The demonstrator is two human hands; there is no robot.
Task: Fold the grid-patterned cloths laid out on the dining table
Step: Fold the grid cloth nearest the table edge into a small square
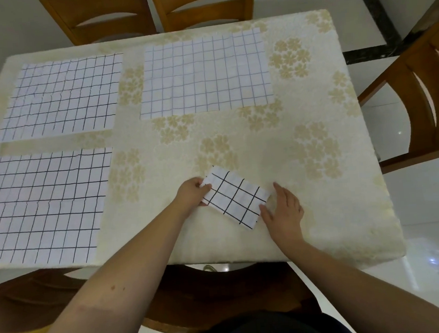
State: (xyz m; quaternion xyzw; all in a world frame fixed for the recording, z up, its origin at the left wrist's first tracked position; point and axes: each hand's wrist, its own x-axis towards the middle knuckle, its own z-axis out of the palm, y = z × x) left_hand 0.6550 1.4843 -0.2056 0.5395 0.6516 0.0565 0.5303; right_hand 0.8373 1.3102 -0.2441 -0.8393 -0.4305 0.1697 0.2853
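Left hand (192,192) pinches a small folded grid cloth (235,198), right hand (282,208) flat-fingered at its other end; beyond the grip, three cloths (203,75) lie unfolded on the floral-covered bench (315,132), wooden chairs (418,98) around.

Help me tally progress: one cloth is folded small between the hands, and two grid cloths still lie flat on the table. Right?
Not quite. The head view shows three flat cloths, not two: far left cloth, far middle cloth and near left cloth. The folded cloth does sit between the left hand and right hand.
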